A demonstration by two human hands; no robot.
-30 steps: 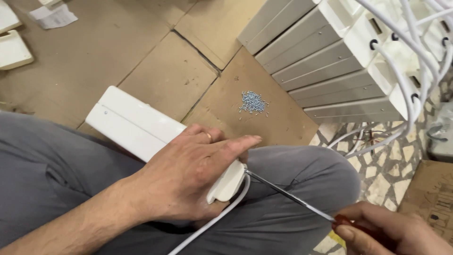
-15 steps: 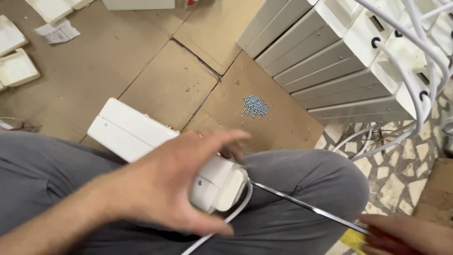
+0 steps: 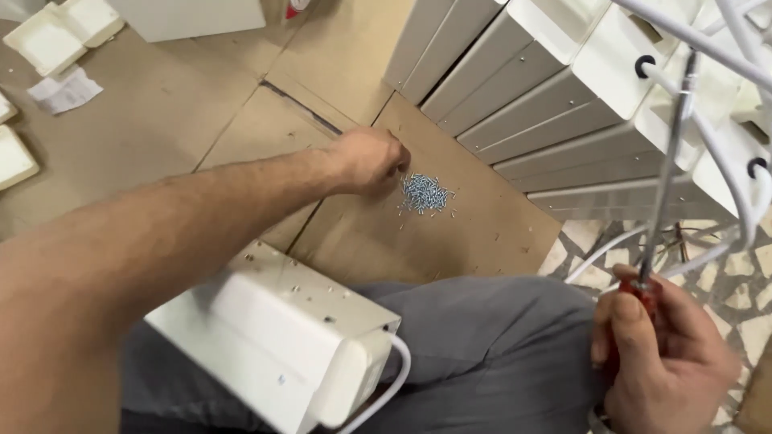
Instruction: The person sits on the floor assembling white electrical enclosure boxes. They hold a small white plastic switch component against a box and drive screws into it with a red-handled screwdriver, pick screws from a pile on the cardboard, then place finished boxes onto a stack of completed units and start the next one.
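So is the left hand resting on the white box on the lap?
No, the left hand is stretched out to the pile of small screws on the cardboard, away from the white box.

Flattened brown cardboard (image 3: 185, 104) covers the floor. White plastic covers (image 3: 60, 36) and a crumpled paper slip (image 3: 63, 88) lie upper left. Grey-white units (image 3: 563, 104) are stacked upper right, above speckled tile (image 3: 748, 297) at lower right.

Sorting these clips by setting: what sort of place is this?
Probably a small assembly workshop: stacked white housings, a pile of screws on cardboard sheets, and a screwdriver in the right hand.
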